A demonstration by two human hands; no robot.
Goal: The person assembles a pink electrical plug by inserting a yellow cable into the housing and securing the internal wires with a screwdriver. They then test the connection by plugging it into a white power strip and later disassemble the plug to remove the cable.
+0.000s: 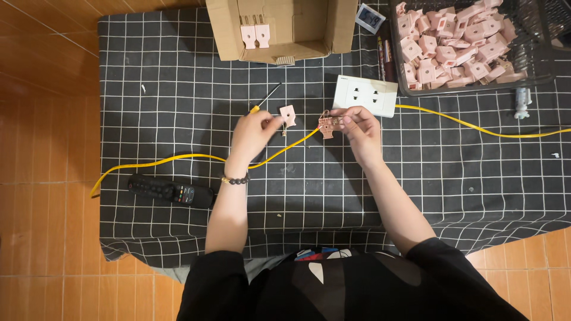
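Black white-gridded cloth, yellow cable, pink parts.

One head-worn camera looks straight down, fairly near, at the checked cloth.

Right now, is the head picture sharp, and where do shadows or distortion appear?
Head view: mostly sharp; the left hand and right hand cast soft shadows on the checked cloth; its grid lines bow near the edges, showing wide-angle distortion; small pink parts in the wire basket lack fine detail.

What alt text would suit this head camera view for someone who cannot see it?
Seen from above, a left hand holds a pink plug cover and a right hand holds a pink plug base, over a black grid cloth crossed by a yellow cable.
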